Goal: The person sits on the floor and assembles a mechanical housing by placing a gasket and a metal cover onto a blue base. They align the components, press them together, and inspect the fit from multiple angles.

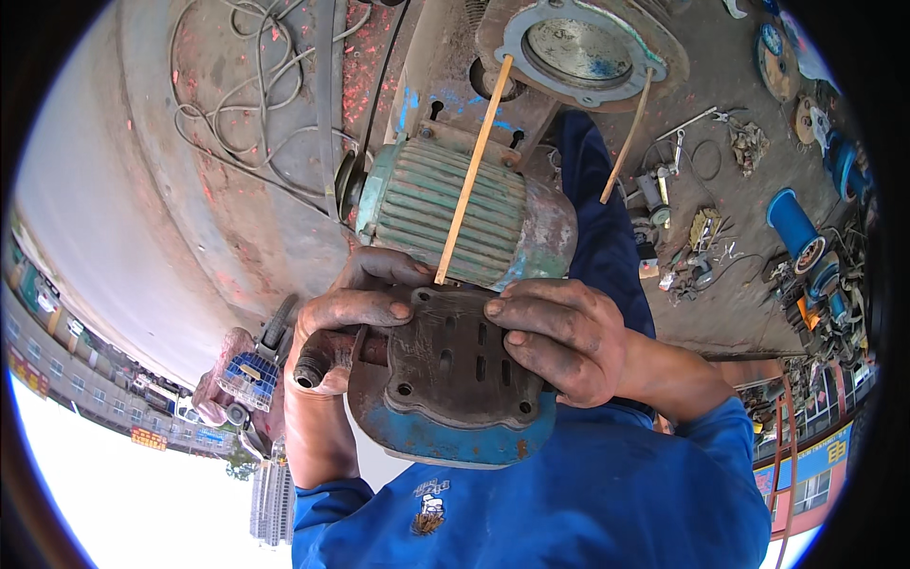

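Both hands hold a blue cylinder head [445, 434] in front of my chest, its dark, slotted metal plate [455, 351] facing up. My left hand [355, 308] is closed round its left side, near a threaded pipe fitting [311, 368]. On the right, my right hand [569, 337] grips the edge, with fingers pressed on the plate. Beyond is a round cylinder with a grey flange [513, 45] and a disc-like piston top [580, 49] inside. From the flange rise two thin wooden sticks [474, 171]; the longer one's end comes close to the plate's far edge.
A green finned motor [450, 204] lies just past my hands, with a pulley and belt [327, 123] at its left. Cable [218, 123] is coiled on the ground at left. Tools [664, 185], a blue spool [794, 228] and scrap parts lie at right. A parked bike [254, 375] stands at left.
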The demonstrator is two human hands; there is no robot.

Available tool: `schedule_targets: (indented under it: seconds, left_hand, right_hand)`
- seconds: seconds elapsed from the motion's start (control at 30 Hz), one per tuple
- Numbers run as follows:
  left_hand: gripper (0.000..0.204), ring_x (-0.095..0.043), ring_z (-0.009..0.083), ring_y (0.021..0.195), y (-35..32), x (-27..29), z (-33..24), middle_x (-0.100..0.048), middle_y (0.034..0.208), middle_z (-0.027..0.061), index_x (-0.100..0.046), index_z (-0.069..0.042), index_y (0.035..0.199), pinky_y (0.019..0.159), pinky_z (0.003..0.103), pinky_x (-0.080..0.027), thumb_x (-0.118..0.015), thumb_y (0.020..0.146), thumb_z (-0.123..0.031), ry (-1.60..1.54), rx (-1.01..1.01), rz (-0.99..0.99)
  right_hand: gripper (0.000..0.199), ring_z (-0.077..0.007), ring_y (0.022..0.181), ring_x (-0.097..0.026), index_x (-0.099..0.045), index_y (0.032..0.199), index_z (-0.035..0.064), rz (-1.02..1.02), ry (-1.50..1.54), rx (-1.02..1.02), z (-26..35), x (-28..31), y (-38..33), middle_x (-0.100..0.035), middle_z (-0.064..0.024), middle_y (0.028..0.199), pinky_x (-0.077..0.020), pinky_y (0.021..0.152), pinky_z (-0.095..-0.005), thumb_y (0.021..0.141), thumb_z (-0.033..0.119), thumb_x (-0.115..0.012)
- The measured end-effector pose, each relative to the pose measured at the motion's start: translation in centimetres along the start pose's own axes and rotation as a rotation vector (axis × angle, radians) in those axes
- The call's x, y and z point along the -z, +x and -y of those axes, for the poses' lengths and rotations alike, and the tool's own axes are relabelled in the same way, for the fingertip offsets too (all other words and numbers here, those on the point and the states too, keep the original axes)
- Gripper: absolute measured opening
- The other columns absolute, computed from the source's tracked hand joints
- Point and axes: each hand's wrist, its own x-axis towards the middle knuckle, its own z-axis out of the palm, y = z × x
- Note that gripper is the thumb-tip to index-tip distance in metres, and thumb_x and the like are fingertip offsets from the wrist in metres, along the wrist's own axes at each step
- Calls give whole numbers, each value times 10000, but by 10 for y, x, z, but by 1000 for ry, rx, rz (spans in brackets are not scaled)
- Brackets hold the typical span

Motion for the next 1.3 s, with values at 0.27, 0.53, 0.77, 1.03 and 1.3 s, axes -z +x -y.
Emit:
schedule_targets:
  seconds: [0.27, 0.53, 0.77, 1.03, 1.3]
  left_hand:
    - [718, -573, 428, 1219, 21, -12, -13, -574, 1243, 293, -684, 30, 1234, 1024, 538, -486, -731, 893, -600, 23, 66, -51]
    - [729, -599, 412, 1170, 21, -16, -12, -583, 1215, 286, -670, 28, 1226, 999, 528, -507, -714, 902, -623, 95, 61, -88]
    - [240, -653, 389, 1128, 25, -32, -18, -582, 1117, 264, -534, -102, 1224, 952, 510, -624, -628, 1021, -189, 281, 14, -90]
    - [221, -653, 394, 1099, 27, -36, -14, -574, 1110, 271, -528, -83, 1205, 1008, 575, -588, -602, 1030, -196, 260, -47, -96]
    - [246, -652, 390, 1096, 26, -33, -14, -573, 1093, 280, -541, -57, 1237, 1014, 583, -579, -571, 1048, -211, 241, -47, -92]
  right_hand:
    - [333, -371, 965, -719, -665, 1035, -68, -23, -23, -62, -1, 7, 1, -702, -270, 1113, -627, 742, -402, 759, 113, -707]
    - [361, -374, 960, -720, -660, 1055, -70, -29, -13, -78, -1, 11, 3, -696, -269, 1126, -625, 729, -402, 755, 125, -711]
    - [291, -360, 950, -721, -666, 1053, -56, -41, -13, -77, 3, 12, 5, -699, -261, 1119, -635, 725, -400, 819, 113, -703]
    - [243, -336, 920, -722, -672, 1048, -39, -85, -12, -93, 6, 10, 9, -711, -241, 1094, -633, 695, -374, 831, 62, -711]
    - [308, -351, 930, -724, -671, 1063, -50, -78, 6, -104, 6, 9, 8, -706, -248, 1103, -629, 696, -378, 793, 84, -734]
